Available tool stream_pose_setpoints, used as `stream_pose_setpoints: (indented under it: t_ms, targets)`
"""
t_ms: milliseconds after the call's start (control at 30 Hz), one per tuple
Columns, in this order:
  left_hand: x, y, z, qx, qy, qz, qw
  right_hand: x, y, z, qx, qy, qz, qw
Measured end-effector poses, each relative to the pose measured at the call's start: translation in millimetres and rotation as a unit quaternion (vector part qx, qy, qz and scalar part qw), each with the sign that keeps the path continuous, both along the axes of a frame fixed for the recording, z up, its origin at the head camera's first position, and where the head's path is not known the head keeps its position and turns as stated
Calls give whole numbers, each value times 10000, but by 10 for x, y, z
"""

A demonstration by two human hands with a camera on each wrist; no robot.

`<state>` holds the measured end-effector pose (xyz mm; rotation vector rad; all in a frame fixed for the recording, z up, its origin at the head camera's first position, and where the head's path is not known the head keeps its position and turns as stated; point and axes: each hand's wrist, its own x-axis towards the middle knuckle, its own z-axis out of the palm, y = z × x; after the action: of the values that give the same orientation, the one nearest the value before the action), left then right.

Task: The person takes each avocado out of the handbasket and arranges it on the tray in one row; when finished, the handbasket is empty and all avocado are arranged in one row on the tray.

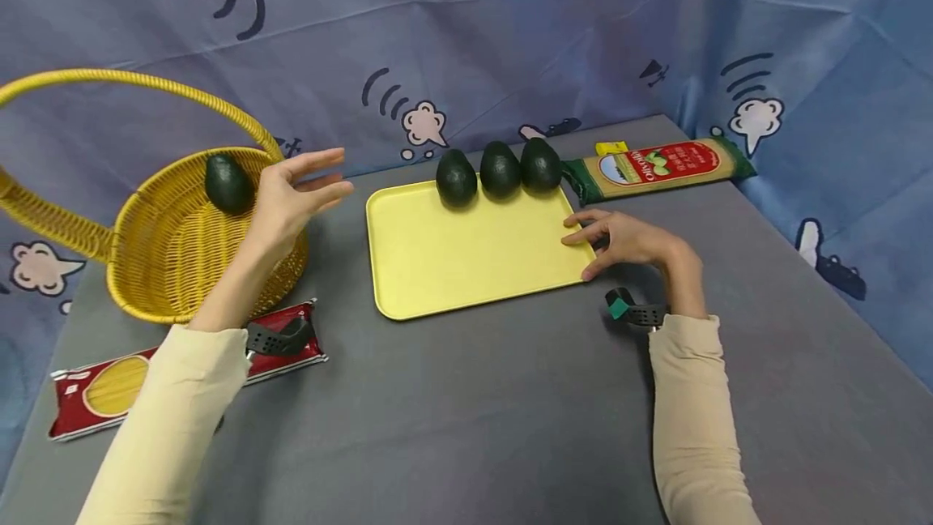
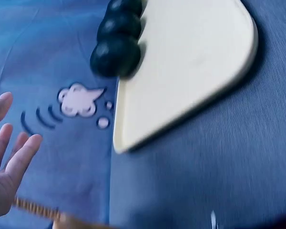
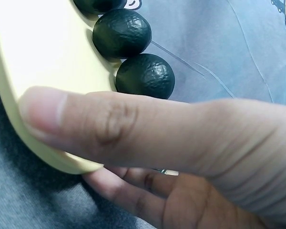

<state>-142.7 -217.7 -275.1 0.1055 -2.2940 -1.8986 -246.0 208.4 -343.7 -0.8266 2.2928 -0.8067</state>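
Note:
My left hand (image 1: pixel 283 205) hovers by the right side of a yellow woven basket (image 1: pixel 131 253), fingers stretched toward the tray and holding nothing. One dark green avocado (image 1: pixel 229 184) lies inside the basket near its far rim. Three more avocados stand in a row along the far edge of a pale yellow tray (image 1: pixel 466 258): a left one (image 1: pixel 456 178), a middle one (image 1: pixel 500 170) and a right one (image 1: pixel 541 165). At the tray's right side, my right hand (image 1: pixel 619 239) grips the edge; its thumb (image 3: pixel 47 112) lies over the near corner in the right wrist view.
A green and red pasta packet (image 1: pixel 663 168) lies behind the right hand, with a small yellow item (image 1: pixel 611 147) beside it. Under the left forearm is a red pasta packet (image 1: pixel 80 405), in front of the basket. Patterned blue cloth (image 1: pixel 496 39) hangs behind the grey table (image 1: pixel 452 411).

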Motion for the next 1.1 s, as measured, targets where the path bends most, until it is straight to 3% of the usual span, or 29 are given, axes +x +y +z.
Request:
stream_pose_setpoints:
  t_ms: [133, 233, 433, 533, 800, 933, 1100]
  targets:
    - [131, -206, 20, 272, 89, 131, 9995, -11, -13, -6, 79, 6, -27, 10000]
    - [237, -348, 39, 644, 156, 59, 9978, -18, -43, -10, 90, -12, -22, 10000]
    - [463, -640, 99, 1404, 209, 37, 9899, -19, -73, -24, 76, -22, 42, 10000]
    - [521, -790, 126, 1472, 146, 135, 9889, -9, -44, -14, 42, -3, 55, 10000]
    - [412, -1215, 123, 884, -598, 782, 9912, 42, 54, 4, 86, 7, -36, 10000]
    - [332, -1427, 110, 483, -1149, 1171, 9853, 33, 42, -11, 123, 11, -32, 9999]
    - [232, -1578, 79, -341, -1973, 1405, 9696, 20, -1, -10, 69, 97, 22, 9999]
